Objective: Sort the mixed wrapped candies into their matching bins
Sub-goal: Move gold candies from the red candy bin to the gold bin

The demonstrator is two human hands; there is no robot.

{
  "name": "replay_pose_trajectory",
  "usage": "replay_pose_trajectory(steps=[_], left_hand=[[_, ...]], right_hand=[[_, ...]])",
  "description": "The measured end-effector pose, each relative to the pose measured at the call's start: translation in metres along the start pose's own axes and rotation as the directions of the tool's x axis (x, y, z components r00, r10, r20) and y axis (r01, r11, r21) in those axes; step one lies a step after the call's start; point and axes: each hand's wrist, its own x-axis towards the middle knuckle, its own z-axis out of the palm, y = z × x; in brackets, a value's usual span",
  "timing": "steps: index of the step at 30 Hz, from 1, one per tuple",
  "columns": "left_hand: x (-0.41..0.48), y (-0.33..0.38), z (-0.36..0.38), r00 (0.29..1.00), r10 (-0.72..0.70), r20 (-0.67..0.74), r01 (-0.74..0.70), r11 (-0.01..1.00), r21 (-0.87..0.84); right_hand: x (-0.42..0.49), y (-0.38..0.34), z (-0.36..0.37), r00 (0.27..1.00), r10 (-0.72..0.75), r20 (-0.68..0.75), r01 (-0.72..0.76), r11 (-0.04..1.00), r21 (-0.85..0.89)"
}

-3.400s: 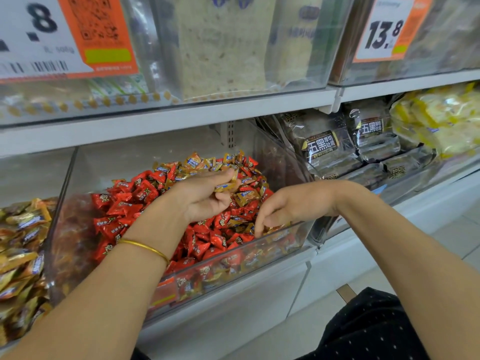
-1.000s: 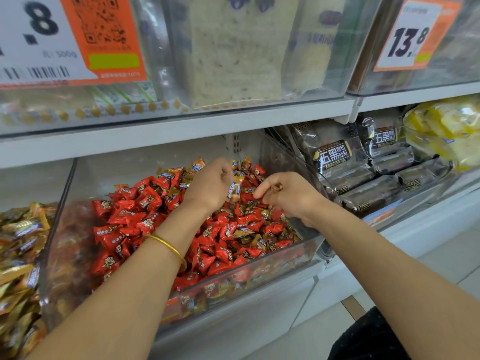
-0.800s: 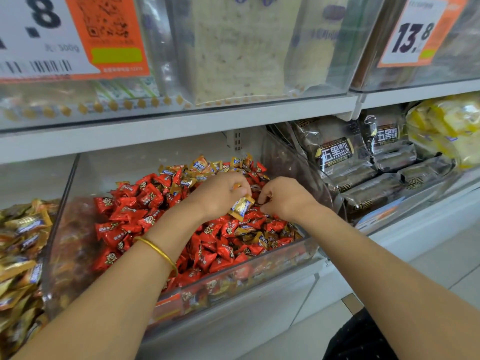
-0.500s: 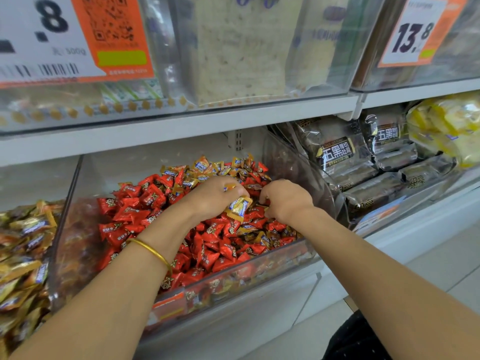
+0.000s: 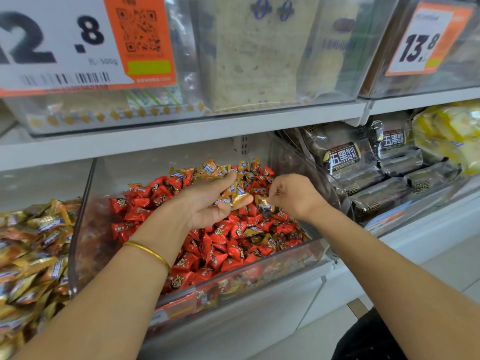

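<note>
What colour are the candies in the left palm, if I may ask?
The candies are gold with blue labels; head view.

Clear bin (image 5: 83,229), middle of the lower shelf: filled with red candies (image 5: 215,255), a gold-wrapped pile (image 5: 210,168) along its back. Above its centre, left hand (image 5: 205,206), palm up and loosely cupped, carrying several gold candies (image 5: 233,197); gold bangle (image 5: 148,252) on the wrist. Just right of that hand, right hand (image 5: 296,196) pinching a single gold candy (image 5: 263,205). Left of the bin, a neighbouring bin of gold wrappers (image 5: 28,255). Right of it, dark packets (image 5: 345,157). Above it, price tag (image 5: 65,40).
</note>
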Motion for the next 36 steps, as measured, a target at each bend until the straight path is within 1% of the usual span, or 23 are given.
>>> replay_pose_trajectory(steps=[1, 3, 4, 5, 7, 8, 9, 12, 13, 14, 15, 17, 19, 20, 22, 24, 26, 28, 30, 32, 33, 34, 36], left_hand=[[0.0, 0.0, -0.001, 1.0, 0.016, 0.01, -0.016, 0.998, 0.057], [0.0, 0.0, -0.002, 0.996, 0.083, 0.042, -0.092, 0.955, 0.284], [-0.001, -0.001, -0.001, 0.99, 0.127, 0.063, -0.142, 0.894, 0.425], [-0.001, -0.002, -0.001, 0.982, 0.167, 0.088, -0.188, 0.808, 0.558], [-0.002, -0.004, 0.003, 0.962, 0.223, 0.158, -0.263, 0.6, 0.756], [-0.002, -0.006, 0.005, 0.95, 0.239, 0.201, -0.298, 0.502, 0.812], [0.0, -0.008, 0.007, 0.938, 0.244, 0.246, -0.332, 0.427, 0.841], [0.004, -0.014, 0.011, 0.917, 0.214, 0.337, -0.386, 0.266, 0.883], [0.005, -0.015, 0.012, 0.917, 0.19, 0.35, -0.384, 0.188, 0.904], [0.007, -0.017, 0.011, 0.918, 0.168, 0.359, -0.377, 0.09, 0.922], [0.009, -0.018, 0.011, 0.919, 0.156, 0.362, -0.364, -0.014, 0.931], [0.014, -0.022, 0.012, 0.919, 0.171, 0.356, -0.32, -0.202, 0.925], [0.017, -0.026, 0.014, 0.915, 0.21, 0.344, -0.263, -0.334, 0.905], [0.018, -0.029, 0.015, 0.913, 0.229, 0.338, -0.235, -0.383, 0.893], [0.021, -0.034, 0.018, 0.902, 0.264, 0.34, -0.193, -0.457, 0.868], [0.022, -0.038, 0.021, 0.882, 0.306, 0.357, -0.169, -0.502, 0.848], [0.024, -0.041, 0.021, 0.857, 0.35, 0.377, -0.163, -0.511, 0.844], [0.026, -0.042, 0.019, 0.839, 0.374, 0.395, -0.18, -0.494, 0.85], [0.027, -0.041, 0.015, 0.836, 0.382, 0.393, -0.203, -0.45, 0.87], [0.027, -0.038, 0.011, 0.846, 0.383, 0.37, -0.224, -0.373, 0.9], [0.028, -0.036, 0.009, 0.855, 0.382, 0.352, -0.233, -0.324, 0.917], [0.029, -0.033, 0.007, 0.862, 0.382, 0.334, -0.246, -0.26, 0.934], [0.028, -0.029, 0.006, 0.859, 0.401, 0.319, -0.313, -0.081, 0.946]], right_hand=[[-0.003, 0.0, -0.005, 1.0, 0.009, 0.014, -0.011, 0.99, 0.143], [-0.011, 0.0, -0.012, 0.997, 0.039, 0.061, -0.058, 0.934, 0.352], [-0.015, 0.0, -0.015, 0.995, 0.056, 0.081, -0.085, 0.906, 0.415], [-0.017, 0.0, -0.017, 0.993, 0.073, 0.096, -0.11, 0.88, 0.462], [-0.021, -0.002, -0.019, 0.989, 0.098, 0.107, -0.141, 0.83, 0.54], [-0.022, -0.003, -0.02, 0.989, 0.105, 0.103, -0.145, 0.807, 0.573], [-0.022, -0.004, -0.02, 0.989, 0.111, 0.092, -0.145, 0.785, 0.602], [-0.023, -0.006, -0.019, 0.991, 0.123, 0.052, -0.124, 0.716, 0.687], [-0.023, -0.006, -0.019, 0.991, 0.128, 0.046, -0.121, 0.678, 0.725], [-0.023, -0.006, -0.019, 0.989, 0.136, 0.053, -0.127, 0.625, 0.771], [-0.023, -0.005, -0.019, 0.986, 0.146, 0.082, -0.149, 0.544, 0.825], [-0.023, -0.004, -0.019, 0.972, 0.134, 0.192, -0.226, 0.317, 0.921], [-0.024, -0.001, -0.019, 0.951, 0.051, 0.305, -0.308, 0.096, 0.946], [-0.025, 0.0, -0.019, 0.938, -0.001, 0.346, -0.346, 0.02, 0.938], [-0.027, 0.002, -0.02, 0.913, -0.092, 0.397, -0.404, -0.081, 0.911], [-0.03, 0.002, -0.021, 0.897, -0.139, 0.42, -0.438, -0.149, 0.886], [-0.03, 0.002, -0.022, 0.89, -0.146, 0.432, -0.453, -0.176, 0.874], [-0.03, 0.002, -0.022, 0.885, -0.148, 0.442, -0.464, -0.185, 0.866], [-0.03, 0.003, -0.023, 0.876, -0.183, 0.445, -0.478, -0.217, 0.851], [-0.03, 0.004, -0.024, 0.859, -0.243, 0.45, -0.504, -0.26, 0.823], [-0.031, 0.005, -0.025, 0.852, -0.261, 0.454, -0.516, -0.265, 0.815], [-0.032, 0.004, -0.027, 0.848, -0.263, 0.459, -0.52, -0.255, 0.815], [-0.033, 0.002, -0.028, 0.85, -0.231, 0.474, -0.518, -0.205, 0.83]])
